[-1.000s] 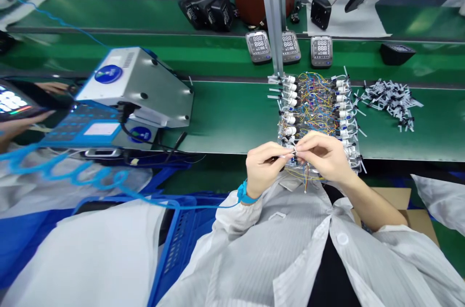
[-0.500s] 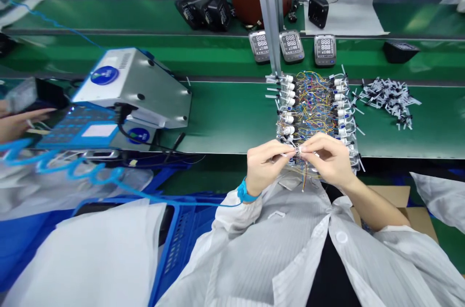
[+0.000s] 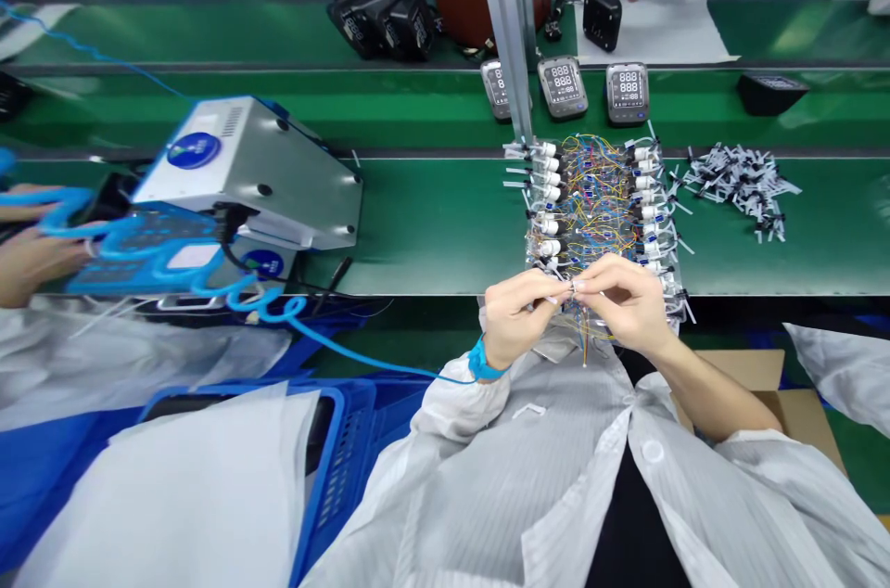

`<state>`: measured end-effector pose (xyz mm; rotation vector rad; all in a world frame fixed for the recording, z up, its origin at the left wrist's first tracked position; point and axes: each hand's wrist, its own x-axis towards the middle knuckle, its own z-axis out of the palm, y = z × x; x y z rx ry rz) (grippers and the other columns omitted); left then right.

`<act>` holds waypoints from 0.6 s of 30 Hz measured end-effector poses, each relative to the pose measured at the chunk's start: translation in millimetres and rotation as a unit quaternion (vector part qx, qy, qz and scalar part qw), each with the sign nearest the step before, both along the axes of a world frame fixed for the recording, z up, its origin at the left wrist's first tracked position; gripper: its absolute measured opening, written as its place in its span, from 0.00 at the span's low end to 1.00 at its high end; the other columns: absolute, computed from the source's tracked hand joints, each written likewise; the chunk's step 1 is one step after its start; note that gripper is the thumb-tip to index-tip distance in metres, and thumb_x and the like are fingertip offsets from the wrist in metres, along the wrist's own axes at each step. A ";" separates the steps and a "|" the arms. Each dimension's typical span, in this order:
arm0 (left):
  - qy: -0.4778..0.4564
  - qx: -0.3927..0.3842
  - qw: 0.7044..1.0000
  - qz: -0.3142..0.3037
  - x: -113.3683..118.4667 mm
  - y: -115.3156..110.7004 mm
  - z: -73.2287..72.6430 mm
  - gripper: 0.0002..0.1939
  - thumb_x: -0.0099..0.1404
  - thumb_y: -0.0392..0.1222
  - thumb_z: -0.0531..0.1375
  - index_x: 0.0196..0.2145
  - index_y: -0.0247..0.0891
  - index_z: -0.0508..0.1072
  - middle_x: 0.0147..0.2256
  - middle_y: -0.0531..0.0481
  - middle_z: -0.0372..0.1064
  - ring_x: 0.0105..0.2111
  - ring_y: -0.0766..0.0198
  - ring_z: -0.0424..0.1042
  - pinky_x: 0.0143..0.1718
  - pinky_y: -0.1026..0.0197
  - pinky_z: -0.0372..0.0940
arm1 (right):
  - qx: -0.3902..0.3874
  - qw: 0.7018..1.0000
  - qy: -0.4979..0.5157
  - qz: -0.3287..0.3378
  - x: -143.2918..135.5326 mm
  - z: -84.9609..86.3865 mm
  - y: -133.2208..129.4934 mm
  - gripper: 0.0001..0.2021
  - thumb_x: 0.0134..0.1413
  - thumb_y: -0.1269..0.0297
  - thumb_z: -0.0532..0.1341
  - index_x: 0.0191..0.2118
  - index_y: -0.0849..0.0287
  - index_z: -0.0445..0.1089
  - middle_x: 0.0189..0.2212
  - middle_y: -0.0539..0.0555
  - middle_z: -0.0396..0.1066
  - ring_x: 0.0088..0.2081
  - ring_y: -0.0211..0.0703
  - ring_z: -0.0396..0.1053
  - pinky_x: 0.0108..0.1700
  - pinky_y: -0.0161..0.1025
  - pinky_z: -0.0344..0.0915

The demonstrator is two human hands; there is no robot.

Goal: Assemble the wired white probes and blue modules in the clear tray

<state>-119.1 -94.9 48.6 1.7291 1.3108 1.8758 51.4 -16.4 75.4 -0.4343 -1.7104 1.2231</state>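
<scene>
My left hand (image 3: 518,314), with a blue wrist strap (image 3: 485,360), pinches a small whitish part (image 3: 573,287) between thumb and forefinger. Against the other side of that part, the fingertips of my right hand (image 3: 626,299) are closed too; fingers hide most of it. Thin coloured wires (image 3: 585,345) dangle below the fingertips. Just beyond both hands lie rows of wired assemblies (image 3: 599,189), with white cylindrical parts along both sides and yellow, blue and red wires in the middle. To their right is a pile of small black pieces with white strips (image 3: 738,182).
A metal post (image 3: 507,22) rises behind the assemblies. Monitors with lit digits (image 3: 563,88) sit on the green belt. At left stand a grey machine (image 3: 257,171) and a co-worker's hands (image 3: 42,254). A coiled blue cord (image 3: 362,358) reaches my wrist; a blue crate (image 3: 334,458) is below.
My left wrist has turned slightly and shifted right; both hands keep their pinch. The blue cord has swung higher at left. The co-workers' hands have moved, and the monitors have slid slightly right.
</scene>
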 end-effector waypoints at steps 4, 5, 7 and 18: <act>-0.011 -0.002 0.999 -0.044 -5.2 7.7 -0.4 0.04 0.67 0.35 0.71 0.40 0.42 0.86 0.32 0.47 0.84 0.31 0.62 0.81 0.34 0.60 0.75 | -0.003 1.000 0.010 0.009 3.1 0.3 3.5 0.05 0.58 0.70 0.74 0.37 0.52 0.84 0.35 0.54 0.83 0.36 0.43 0.80 0.41 0.43 0.78; -0.011 -0.006 0.999 -0.047 -6.1 9.1 -1.1 0.03 0.67 0.36 0.72 0.39 0.42 0.86 0.32 0.47 0.83 0.31 0.62 0.81 0.34 0.60 0.76 | 0.001 1.000 0.006 0.007 3.5 0.8 4.3 0.04 0.58 0.69 0.74 0.37 0.52 0.84 0.35 0.54 0.83 0.36 0.44 0.80 0.41 0.43 0.78; -0.013 -0.010 0.999 -0.041 -6.3 10.6 -2.4 0.01 0.67 0.38 0.72 0.37 0.41 0.86 0.31 0.46 0.83 0.30 0.61 0.81 0.34 0.59 0.76 | 0.007 1.000 -0.003 0.004 3.6 2.1 5.6 0.03 0.58 0.68 0.74 0.36 0.52 0.84 0.35 0.54 0.83 0.35 0.44 0.80 0.40 0.44 0.78; -0.031 -0.051 0.997 -0.049 -62.8 43.3 -8.4 0.33 0.62 0.76 0.65 0.41 0.40 0.82 0.37 0.41 0.81 0.40 0.52 0.81 0.45 0.48 0.76 | -0.020 0.998 -0.018 0.049 16.3 46.0 25.5 0.03 0.58 0.67 0.74 0.38 0.51 0.84 0.37 0.55 0.81 0.36 0.44 0.78 0.37 0.44 0.78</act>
